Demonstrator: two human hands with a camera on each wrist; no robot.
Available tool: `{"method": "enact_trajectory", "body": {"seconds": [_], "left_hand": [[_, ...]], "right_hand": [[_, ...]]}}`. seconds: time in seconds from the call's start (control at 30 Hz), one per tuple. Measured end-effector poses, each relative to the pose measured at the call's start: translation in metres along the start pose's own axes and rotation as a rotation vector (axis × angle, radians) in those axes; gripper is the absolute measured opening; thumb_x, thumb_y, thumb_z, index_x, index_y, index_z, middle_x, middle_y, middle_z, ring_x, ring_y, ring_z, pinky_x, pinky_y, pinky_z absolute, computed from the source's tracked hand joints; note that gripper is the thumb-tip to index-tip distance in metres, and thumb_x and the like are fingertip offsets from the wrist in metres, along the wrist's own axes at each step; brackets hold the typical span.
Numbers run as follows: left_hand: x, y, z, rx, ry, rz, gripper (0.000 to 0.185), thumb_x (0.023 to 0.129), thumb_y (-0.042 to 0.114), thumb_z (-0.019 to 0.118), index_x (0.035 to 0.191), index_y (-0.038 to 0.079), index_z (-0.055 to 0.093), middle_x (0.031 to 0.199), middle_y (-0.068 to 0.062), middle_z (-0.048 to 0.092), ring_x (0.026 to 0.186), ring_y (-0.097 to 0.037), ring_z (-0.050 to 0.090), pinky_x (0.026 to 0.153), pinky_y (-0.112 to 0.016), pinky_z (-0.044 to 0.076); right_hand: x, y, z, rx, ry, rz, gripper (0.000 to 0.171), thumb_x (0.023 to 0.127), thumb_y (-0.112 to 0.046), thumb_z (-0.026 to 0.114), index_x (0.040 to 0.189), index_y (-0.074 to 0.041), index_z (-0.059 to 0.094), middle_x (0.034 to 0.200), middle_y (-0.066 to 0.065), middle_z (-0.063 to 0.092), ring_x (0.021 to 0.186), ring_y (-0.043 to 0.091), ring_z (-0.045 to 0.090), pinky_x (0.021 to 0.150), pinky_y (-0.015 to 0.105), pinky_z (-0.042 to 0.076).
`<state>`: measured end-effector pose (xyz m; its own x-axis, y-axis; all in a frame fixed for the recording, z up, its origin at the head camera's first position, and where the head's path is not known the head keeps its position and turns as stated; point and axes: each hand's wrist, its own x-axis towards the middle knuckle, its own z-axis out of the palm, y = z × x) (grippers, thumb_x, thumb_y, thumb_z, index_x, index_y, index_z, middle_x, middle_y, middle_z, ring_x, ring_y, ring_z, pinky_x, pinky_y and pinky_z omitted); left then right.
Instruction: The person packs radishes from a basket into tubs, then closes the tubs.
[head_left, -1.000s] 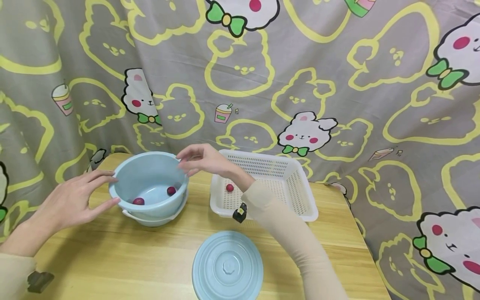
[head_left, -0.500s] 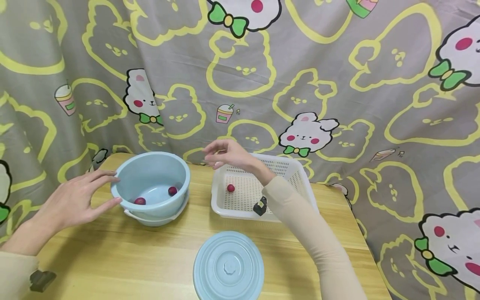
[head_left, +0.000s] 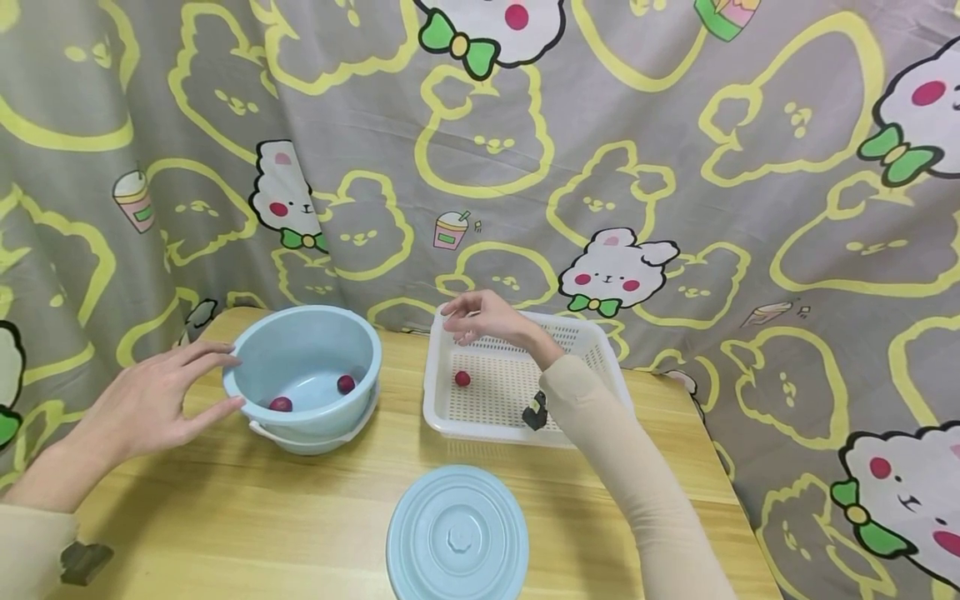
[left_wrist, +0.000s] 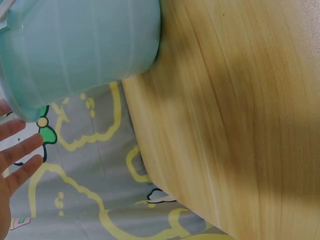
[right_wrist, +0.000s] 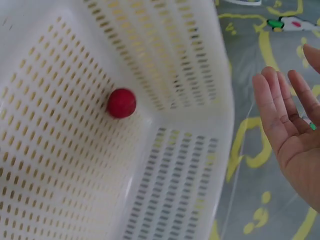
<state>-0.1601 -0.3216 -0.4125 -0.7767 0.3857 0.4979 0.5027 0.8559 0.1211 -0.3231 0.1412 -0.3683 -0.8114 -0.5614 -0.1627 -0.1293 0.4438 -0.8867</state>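
My left hand (head_left: 153,400) has its fingertips at the left rim of a light blue bucket (head_left: 311,425), with fingers and thumb spread. Two dark red, plum-like round things (head_left: 281,404) lie on the bucket's floor. Over the back left corner of a white slotted plastic basket (head_left: 480,431) hovers my right hand (head_left: 491,318), its fingers loosely bent and holding nothing. Inside the basket lies one red round thing (head_left: 462,378), seen near a corner in the right wrist view. In the left wrist view, the left fingers (left_wrist: 22,150) are beside the bucket's rim.
A round blue lid (head_left: 457,533) lies flat on the wooden table (head_left: 285,525) in front of the bucket and basket. Behind the table hangs a grey curtain (head_left: 495,208) with cartoon animals. The bucket's white handle (head_left: 311,442) hangs down at its front.
My right hand has moved right, from the bucket's right rim to above the basket's back left corner. The left hand and the red round things have stayed in place.
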Motion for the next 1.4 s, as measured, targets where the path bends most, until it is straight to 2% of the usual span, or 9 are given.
{"method": "enact_trajectory", "body": {"seconds": [0.13, 0.33, 0.53, 0.6, 0.77, 1.0, 1.23, 1.4], "left_hand": [[0.000, 0.000, 0.000, -0.001, 0.006, 0.001, 0.059, 0.075, 0.043, 0.089, 0.121, 0.009, 0.074, 0.128, -0.011, 0.071, 0.096, -0.039, 0.074, 0.072, -0.059, 0.057], [0.000, 0.000, 0.000, -0.001, 0.004, -0.008, 0.059, 0.075, 0.043, 0.089, 0.121, 0.009, 0.074, 0.128, -0.011, 0.071, 0.095, -0.039, 0.074, 0.070, -0.058, 0.057], [0.000, 0.001, 0.000, 0.001, 0.008, -0.003, 0.058, 0.075, 0.043, 0.089, 0.120, 0.010, 0.073, 0.128, -0.011, 0.071, 0.094, -0.038, 0.074, 0.068, -0.057, 0.057], [0.000, 0.001, 0.001, -0.003, 0.014, -0.003, 0.058, 0.074, 0.042, 0.089, 0.120, 0.010, 0.074, 0.128, -0.011, 0.071, 0.094, -0.038, 0.074, 0.068, -0.057, 0.057], [-0.001, 0.000, 0.001, -0.010, 0.023, -0.004, 0.058, 0.073, 0.041, 0.090, 0.119, 0.010, 0.075, 0.127, -0.010, 0.072, 0.095, -0.038, 0.074, 0.069, -0.058, 0.057], [-0.002, -0.001, 0.002, -0.003, 0.023, 0.003, 0.060, 0.072, 0.042, 0.091, 0.120, 0.010, 0.074, 0.128, -0.009, 0.072, 0.095, -0.037, 0.074, 0.069, -0.057, 0.057], [-0.002, -0.001, 0.003, -0.003, 0.029, 0.005, 0.060, 0.072, 0.042, 0.091, 0.120, 0.010, 0.074, 0.128, -0.009, 0.072, 0.094, -0.037, 0.074, 0.068, -0.056, 0.056], [-0.002, 0.000, 0.002, -0.008, 0.027, 0.004, 0.059, 0.072, 0.042, 0.091, 0.120, 0.010, 0.074, 0.128, -0.009, 0.071, 0.093, -0.038, 0.074, 0.067, -0.057, 0.056]], "right_hand": [[0.002, 0.012, -0.003, -0.031, -0.008, 0.035, 0.038, 0.100, -0.017, 0.071, 0.134, -0.001, 0.065, 0.106, 0.010, 0.070, 0.101, 0.036, 0.074, 0.093, 0.050, 0.064], [0.008, 0.031, -0.006, -0.063, -0.028, 0.102, 0.047, 0.098, -0.016, 0.073, 0.139, 0.005, 0.061, 0.102, 0.008, 0.070, 0.096, 0.027, 0.074, 0.089, 0.041, 0.066], [0.012, 0.047, -0.008, -0.058, -0.049, 0.160, 0.051, 0.097, -0.018, 0.074, 0.141, 0.004, 0.060, 0.118, 0.026, 0.068, 0.106, 0.041, 0.073, 0.099, 0.052, 0.061], [0.013, 0.051, -0.008, -0.063, -0.062, 0.177, 0.052, 0.097, -0.018, 0.074, 0.142, 0.004, 0.060, 0.124, 0.030, 0.067, 0.108, 0.044, 0.072, 0.100, 0.053, 0.061], [0.017, 0.058, -0.008, -0.083, -0.081, 0.210, 0.051, 0.096, -0.017, 0.076, 0.141, 0.002, 0.061, 0.123, 0.024, 0.072, 0.105, 0.040, 0.073, 0.098, 0.048, 0.063], [0.025, 0.070, -0.007, -0.088, -0.084, 0.248, 0.051, 0.094, -0.015, 0.078, 0.140, 0.001, 0.062, 0.102, 0.008, 0.072, 0.089, 0.023, 0.072, 0.102, 0.053, 0.060], [0.028, 0.081, -0.005, -0.115, -0.112, 0.276, 0.048, 0.094, -0.016, 0.077, 0.137, 0.000, 0.064, 0.098, 0.002, 0.071, 0.091, 0.027, 0.072, 0.098, 0.049, 0.062], [0.031, 0.087, -0.002, -0.138, -0.157, 0.316, 0.047, 0.090, -0.016, 0.078, 0.132, 0.001, 0.067, 0.093, 0.002, 0.072, 0.087, 0.023, 0.070, 0.094, 0.045, 0.064]]}}
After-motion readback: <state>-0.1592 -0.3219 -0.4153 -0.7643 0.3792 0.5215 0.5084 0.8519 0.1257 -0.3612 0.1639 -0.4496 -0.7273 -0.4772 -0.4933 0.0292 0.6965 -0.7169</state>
